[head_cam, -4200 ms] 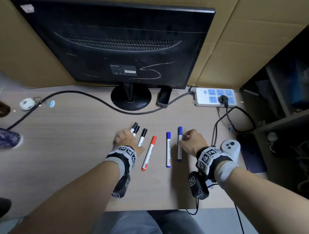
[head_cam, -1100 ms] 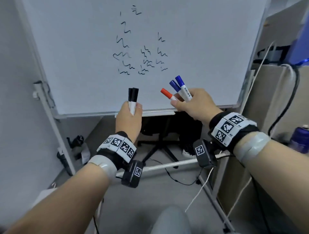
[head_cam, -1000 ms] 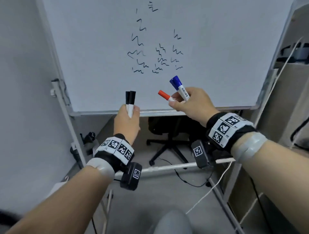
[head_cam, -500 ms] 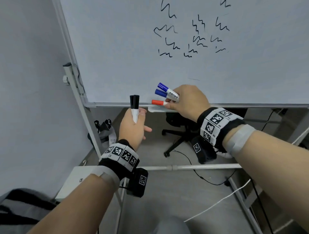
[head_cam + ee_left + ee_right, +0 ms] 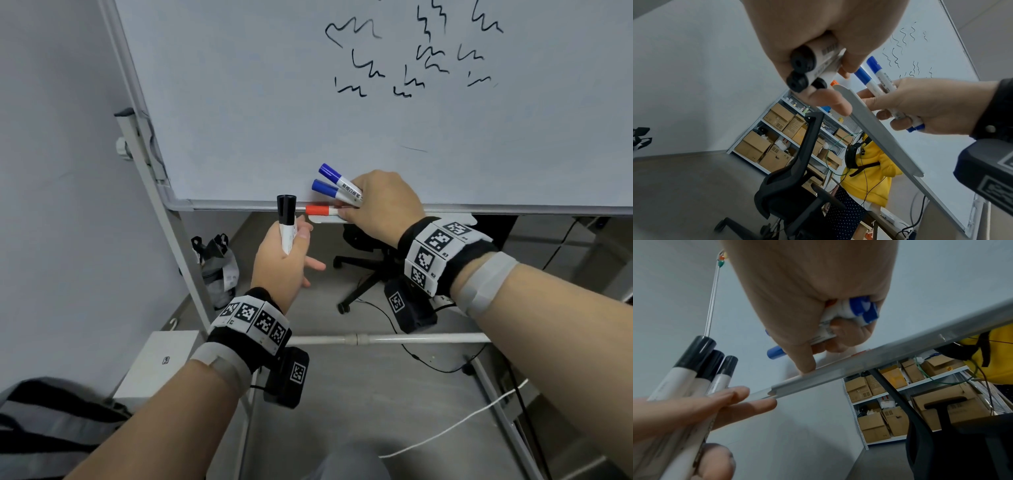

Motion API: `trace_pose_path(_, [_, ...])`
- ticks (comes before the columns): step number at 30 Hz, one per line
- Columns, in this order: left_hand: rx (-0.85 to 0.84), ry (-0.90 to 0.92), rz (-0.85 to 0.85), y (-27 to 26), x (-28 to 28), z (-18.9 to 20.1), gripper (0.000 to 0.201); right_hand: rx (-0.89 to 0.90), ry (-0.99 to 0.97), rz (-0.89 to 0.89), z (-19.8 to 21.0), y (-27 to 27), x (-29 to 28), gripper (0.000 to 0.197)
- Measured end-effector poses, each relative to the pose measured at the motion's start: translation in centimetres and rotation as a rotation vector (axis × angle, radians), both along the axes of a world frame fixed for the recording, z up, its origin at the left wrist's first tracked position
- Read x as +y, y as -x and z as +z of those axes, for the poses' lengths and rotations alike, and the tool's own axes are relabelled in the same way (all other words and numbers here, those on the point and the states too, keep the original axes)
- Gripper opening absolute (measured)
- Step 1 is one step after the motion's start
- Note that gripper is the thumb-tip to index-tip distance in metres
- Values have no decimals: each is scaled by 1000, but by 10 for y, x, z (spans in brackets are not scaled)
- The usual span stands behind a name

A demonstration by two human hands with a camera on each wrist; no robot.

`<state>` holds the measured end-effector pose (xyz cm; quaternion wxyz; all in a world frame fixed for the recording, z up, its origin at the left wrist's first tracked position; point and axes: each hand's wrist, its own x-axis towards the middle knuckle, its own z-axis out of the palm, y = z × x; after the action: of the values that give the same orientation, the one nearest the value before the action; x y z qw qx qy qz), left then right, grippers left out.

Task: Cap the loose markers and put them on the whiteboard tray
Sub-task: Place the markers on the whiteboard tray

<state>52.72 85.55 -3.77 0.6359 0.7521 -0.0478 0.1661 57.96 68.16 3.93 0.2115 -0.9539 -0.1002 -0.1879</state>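
My left hand (image 5: 291, 240) grips three black-capped markers (image 5: 286, 219) upright, just below and left of the whiteboard tray (image 5: 325, 221); their rear ends show in the left wrist view (image 5: 801, 71). My right hand (image 5: 346, 212) holds two blue-capped markers (image 5: 337, 183) angled up against the board. Its fingertips also hold a red-capped marker (image 5: 320, 209) that lies level along the tray. From below, the tray (image 5: 838, 374) is a grey strip with a right fingertip (image 5: 806, 365) touching its edge. All the markers I see have caps on.
The whiteboard (image 5: 274, 102) carries black scribbles, and its stand leg (image 5: 164, 212) runs down the left. An office chair (image 5: 370, 270), cables and a crossbar (image 5: 376, 339) lie beneath. A white box (image 5: 154, 363) sits on the floor at the left. Behind are box shelves (image 5: 781, 139) and a person in yellow (image 5: 869, 175).
The markers went from the desk to the whiteboard in my hands. In the last half second my right hand lowered the red marker level onto the tray; the left hand barely moved.
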Motion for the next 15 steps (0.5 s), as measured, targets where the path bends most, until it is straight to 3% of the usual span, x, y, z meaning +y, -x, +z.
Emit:
trace_pose_path(7, [3, -9, -7, 6, -1, 1, 19, -132, -235, 97, 2, 7, -6, 45])
trace_pose_path(10, [-12, -19, -18, 10, -2, 3, 11, -139, -249, 111, 6, 12, -7, 42])
trace_pose_path(15, [-3, -38, -32, 15, -5, 6, 18, -82, -301, 192, 4, 17, -16, 33])
